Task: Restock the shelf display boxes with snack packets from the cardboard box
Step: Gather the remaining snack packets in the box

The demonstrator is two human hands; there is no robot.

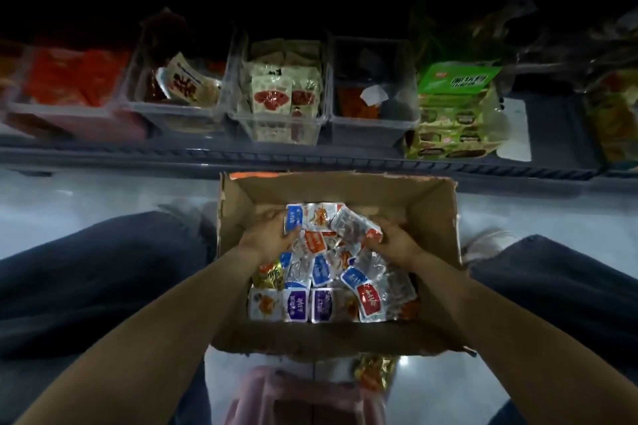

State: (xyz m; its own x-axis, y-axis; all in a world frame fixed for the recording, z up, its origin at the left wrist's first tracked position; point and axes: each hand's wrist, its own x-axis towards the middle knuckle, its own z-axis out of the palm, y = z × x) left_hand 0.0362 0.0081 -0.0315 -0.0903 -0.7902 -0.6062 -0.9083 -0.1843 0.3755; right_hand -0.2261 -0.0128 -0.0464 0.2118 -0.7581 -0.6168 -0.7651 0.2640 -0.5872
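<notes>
Both hands are down in the cardboard box on the floor. The left hand curls its fingers round a blue snack packet near the box's far wall. The right hand grips a clear packet just beside it. More packets lie heaped by the near wall, under the wrists. Clear display boxes sit on the shelf beyond.

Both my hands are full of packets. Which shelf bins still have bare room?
Roomiest: the clear plastic bin between the cream-packet bin and the green packet stack, with few orange packets low inside. The clear bin with the tilted tan packet is half free. The cream-packet bin is crammed.
</notes>
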